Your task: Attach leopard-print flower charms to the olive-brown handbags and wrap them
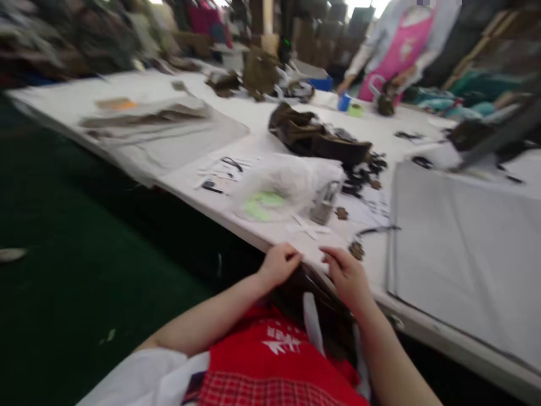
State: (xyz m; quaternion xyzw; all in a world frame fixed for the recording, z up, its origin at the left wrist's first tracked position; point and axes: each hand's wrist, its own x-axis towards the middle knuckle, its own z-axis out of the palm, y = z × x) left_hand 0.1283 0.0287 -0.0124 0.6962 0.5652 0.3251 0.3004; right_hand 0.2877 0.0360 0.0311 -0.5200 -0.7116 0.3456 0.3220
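Observation:
At the table's front edge, my left hand (279,264) is closed, thumb and fingers pinched at the upper edge of a dark brown piece that looks like a bag (321,285). The piece hangs between my forearms, against the red apron (270,349), with a white strap (311,318) over it. To its right, my right hand (347,276) hovers beside the piece with fingers half bent and apart; nothing shows between them. Just beyond my hands lie crossed white strips (309,228), a metal block-like weight (323,210) and a small brown flower-shaped piece (357,250).
A clear plastic bag with green pieces (264,204) sits near the edge. Behind it are a brown bag (315,135) and black straps (363,172). Grey sheets (469,254) cover the right side. Across the table stands a co-worker in a pink apron (399,48).

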